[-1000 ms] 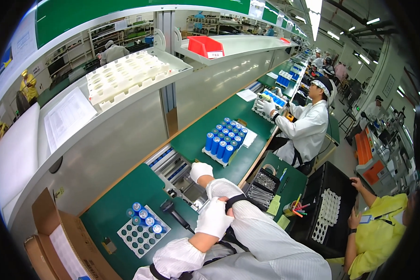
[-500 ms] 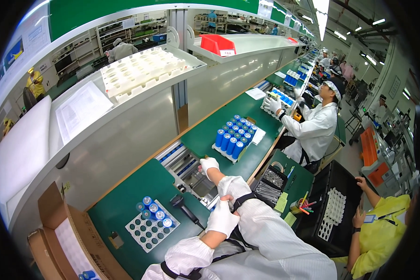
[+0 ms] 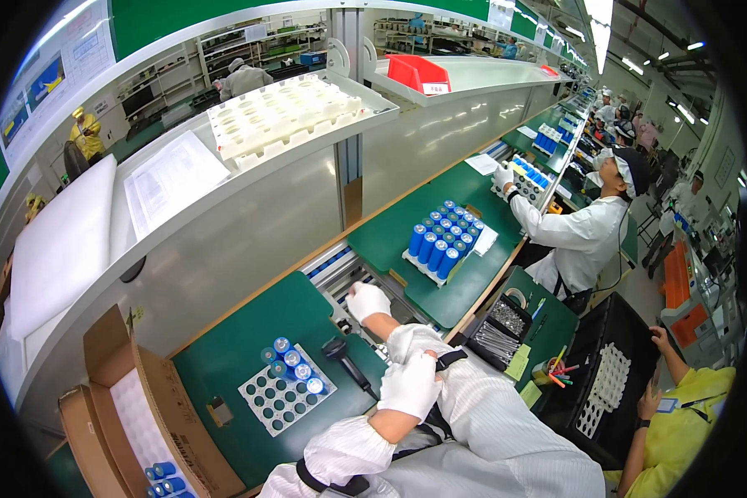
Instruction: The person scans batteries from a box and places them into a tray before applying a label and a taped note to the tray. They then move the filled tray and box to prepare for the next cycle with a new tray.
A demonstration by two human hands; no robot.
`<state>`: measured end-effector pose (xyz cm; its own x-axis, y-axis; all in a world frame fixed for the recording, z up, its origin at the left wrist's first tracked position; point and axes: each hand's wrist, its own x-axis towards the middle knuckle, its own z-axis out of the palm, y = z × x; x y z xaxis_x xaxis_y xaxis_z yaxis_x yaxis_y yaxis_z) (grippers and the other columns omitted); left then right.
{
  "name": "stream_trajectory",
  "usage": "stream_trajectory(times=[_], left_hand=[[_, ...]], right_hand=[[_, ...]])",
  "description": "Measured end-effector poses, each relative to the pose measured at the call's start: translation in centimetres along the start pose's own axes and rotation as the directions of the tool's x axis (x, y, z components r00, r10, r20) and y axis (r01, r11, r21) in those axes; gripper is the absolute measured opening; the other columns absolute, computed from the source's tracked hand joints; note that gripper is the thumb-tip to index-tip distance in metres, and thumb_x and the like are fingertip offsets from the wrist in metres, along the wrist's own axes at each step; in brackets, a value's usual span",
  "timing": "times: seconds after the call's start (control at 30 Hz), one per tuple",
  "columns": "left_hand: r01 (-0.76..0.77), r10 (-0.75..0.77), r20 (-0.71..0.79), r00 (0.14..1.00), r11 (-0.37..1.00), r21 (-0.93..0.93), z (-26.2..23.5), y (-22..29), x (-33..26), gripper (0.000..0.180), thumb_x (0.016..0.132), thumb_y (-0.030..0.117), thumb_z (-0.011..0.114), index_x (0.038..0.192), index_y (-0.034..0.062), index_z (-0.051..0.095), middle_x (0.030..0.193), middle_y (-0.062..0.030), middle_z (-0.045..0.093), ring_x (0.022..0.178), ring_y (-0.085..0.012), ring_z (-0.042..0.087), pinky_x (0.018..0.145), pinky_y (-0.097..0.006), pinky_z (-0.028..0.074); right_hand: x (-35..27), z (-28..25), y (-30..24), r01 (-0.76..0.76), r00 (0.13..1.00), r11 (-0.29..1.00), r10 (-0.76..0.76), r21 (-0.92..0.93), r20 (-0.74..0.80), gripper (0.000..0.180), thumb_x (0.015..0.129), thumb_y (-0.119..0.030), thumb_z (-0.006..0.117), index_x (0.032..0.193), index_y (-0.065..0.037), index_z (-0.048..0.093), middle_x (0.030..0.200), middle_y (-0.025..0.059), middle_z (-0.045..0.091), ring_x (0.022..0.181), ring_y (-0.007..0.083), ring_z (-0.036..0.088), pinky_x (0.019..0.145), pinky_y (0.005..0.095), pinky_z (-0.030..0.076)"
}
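Observation:
White gloves with bare fingertips cover both my hands. My left hand (image 3: 410,387) is closed on the white right sleeve (image 3: 415,342), beside the black strap (image 3: 451,358) round that forearm; some of its fingers are hidden. Over the roller conveyor (image 3: 338,280) my right hand (image 3: 368,302) is loosely curled, with no object visible in it. A white perforated holder (image 3: 267,412) with several blue cylindrical cells (image 3: 292,358) stands to the left. Next to it lies a black handheld scanner (image 3: 346,365). Beyond my right hand, a fuller block of blue cells (image 3: 441,238) stands on the green bench.
An open cardboard box (image 3: 166,407) with white padding and blue cells stands at lower left. At right are a black tray of metal parts (image 3: 500,334), a pen cup (image 3: 548,371) and a black case (image 3: 568,365). A co-worker in white (image 3: 585,236) sits farther along; another wears yellow (image 3: 689,415).
The view has turned, so the bench sits farther right in the picture. My right hand has drawn back left, away from the fuller block of cells. My left hand stays by the right sleeve.

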<state>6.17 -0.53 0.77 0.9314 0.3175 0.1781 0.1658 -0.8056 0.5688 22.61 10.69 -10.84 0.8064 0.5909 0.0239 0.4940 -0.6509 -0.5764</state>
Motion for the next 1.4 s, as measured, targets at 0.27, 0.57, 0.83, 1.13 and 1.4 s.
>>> stream_trajectory(times=[0.27, 0.57, 0.83, 1.13, 1.4], left_hand=[[0.115, -0.085, 0.218, 0.972, 0.985, -0.126, -1.5, -0.1, 0.1, 0.037, 0.081, 0.027, 0.065, 0.115, 0.0133, 0.057, 0.099, -0.0184, 0.067, 0.084, -0.0414, 0.065, 0.075, -0.048, 0.053], [0.744, -0.011, 0.816, 0.578, -0.403, -0.533, 2.4, -7.0, -4.2, 0.051, 0.093, 0.024, 0.065, 0.134, 0.0034, 0.042, 0.119, -0.0109, 0.058, 0.103, -0.0274, 0.062, 0.091, -0.045, 0.052], [0.585, 0.003, 0.709, 0.706, -0.568, -0.580, 4.8, -5.0, -5.6, 0.040, 0.096, 0.010, 0.060, 0.131, -0.0022, 0.046, 0.120, -0.0143, 0.060, 0.105, -0.0306, 0.063, 0.093, -0.051, 0.053], [0.713, -0.290, 0.658, 0.694, 0.151, -0.685, 3.4, -6.9, -6.2, 0.057, 0.087, 0.030, 0.074, 0.129, -0.0019, 0.053, 0.115, -0.0091, 0.064, 0.098, -0.0159, 0.062, 0.083, -0.027, 0.051], [0.328, -0.473, -0.503, 0.723, 0.876, -0.353, -21.9, -8.0, -18.8, 0.028, 0.088, 0.016, 0.066, 0.114, 0.0075, 0.066, 0.107, -0.0114, 0.070, 0.100, -0.0237, 0.067, 0.088, -0.032, 0.052]], right_hand=[[-2.0, -0.2, 1.5, 0.335, 0.914, 0.892, -0.231, -0.302, 0.333, 0.026, 0.085, -0.028, 0.058, 0.098, -0.009, 0.070, 0.098, 0.0174, 0.070, 0.092, 0.0352, 0.068, 0.082, 0.0468, 0.053], [0.7, -2.8, -2.6, 0.256, 0.966, 0.956, -0.252, -0.144, 0.049, 0.024, 0.084, -0.027, 0.054, 0.089, -0.009, 0.069, 0.093, 0.0168, 0.070, 0.088, 0.0358, 0.068, 0.080, 0.0466, 0.053], [0.6, -1.8, -5.4, 0.423, 0.906, 0.899, -0.420, -0.109, 0.048, 0.022, 0.082, -0.027, 0.056, 0.087, -0.010, 0.069, 0.087, 0.0167, 0.070, 0.084, 0.0349, 0.067, 0.078, 0.0459, 0.053], [0.4, 1.1, -4.4, 0.171, 0.972, 0.839, -0.229, 0.517, 0.051, 0.021, 0.084, -0.020, 0.062, 0.096, -0.007, 0.073, 0.087, 0.0076, 0.072, 0.081, 0.0156, 0.068, 0.073, 0.0317, 0.054], [-7.7, 8.2, 9.4, 0.350, 0.931, 0.887, -0.364, 0.301, -0.010, 0.033, 0.084, -0.006, 0.066, 0.116, -0.002, 0.059, 0.111, 0.0147, 0.060, 0.104, 0.0294, 0.061, 0.092, 0.0366, 0.048]])
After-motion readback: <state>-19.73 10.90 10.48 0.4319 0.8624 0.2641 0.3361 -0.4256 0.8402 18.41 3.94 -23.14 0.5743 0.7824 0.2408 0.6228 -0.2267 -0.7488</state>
